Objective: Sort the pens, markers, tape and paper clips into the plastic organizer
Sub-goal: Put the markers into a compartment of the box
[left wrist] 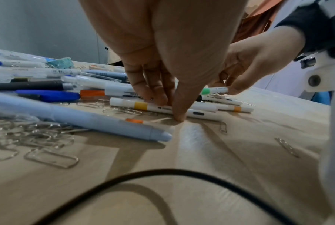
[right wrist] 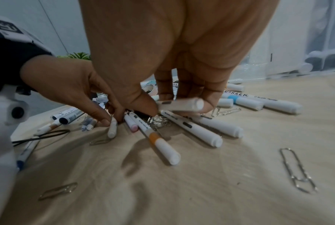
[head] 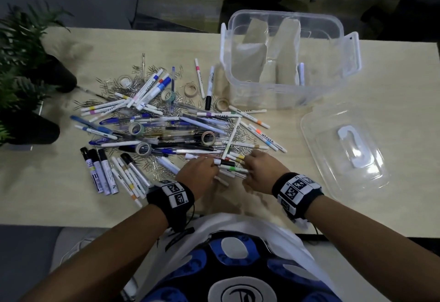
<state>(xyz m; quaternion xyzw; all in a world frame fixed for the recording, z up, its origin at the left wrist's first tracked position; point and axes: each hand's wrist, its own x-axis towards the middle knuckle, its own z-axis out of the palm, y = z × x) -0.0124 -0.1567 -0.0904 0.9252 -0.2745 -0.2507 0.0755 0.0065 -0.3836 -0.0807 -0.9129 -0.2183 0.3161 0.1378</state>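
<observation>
A white marker (right wrist: 180, 105) is pinched by the curled fingers (right wrist: 208, 97) of the right hand (head: 259, 170), while a yellow-banded marker (left wrist: 141, 105) just beside them on the worktop (head: 333, 92) is pinched by the left hand (head: 197, 173).

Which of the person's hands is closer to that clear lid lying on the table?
Right. The right hand, pinching a white marker, is just left of the lid; the left hand touches the markers farther left, beyond the right hand.

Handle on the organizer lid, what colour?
White handle on the clear lid; it shows best in the head view.
</observation>
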